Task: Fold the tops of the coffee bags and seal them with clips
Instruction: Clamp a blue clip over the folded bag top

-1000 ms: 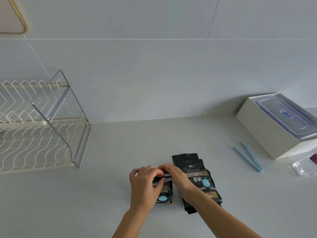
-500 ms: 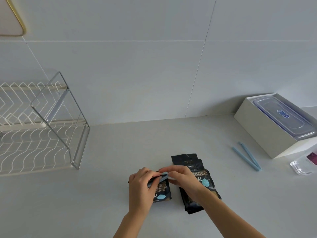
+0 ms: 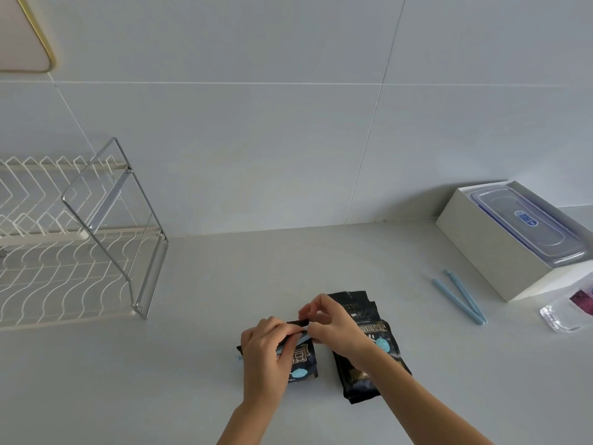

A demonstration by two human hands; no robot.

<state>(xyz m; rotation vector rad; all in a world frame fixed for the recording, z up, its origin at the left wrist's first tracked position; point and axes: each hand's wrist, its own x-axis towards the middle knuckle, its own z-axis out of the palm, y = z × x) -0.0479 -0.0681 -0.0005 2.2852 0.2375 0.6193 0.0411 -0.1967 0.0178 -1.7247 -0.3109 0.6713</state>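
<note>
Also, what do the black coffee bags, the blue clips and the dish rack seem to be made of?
Coffee bags: probably plastic or foil-lined film, matt black with a faint sheen; it creases and folds thinly.
Blue clips: likely moulded plastic, an even pale blue, matt.
Dish rack: metal; the cream wires look coated, and the side frame seems to be bare shiny steel.

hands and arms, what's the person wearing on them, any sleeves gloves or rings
Nothing visible. The left hand and right hand are bare, with no gloves, rings or watch showing. The left forearm and right forearm are uncovered down to the frame's edge; no sleeve is in view.
</note>
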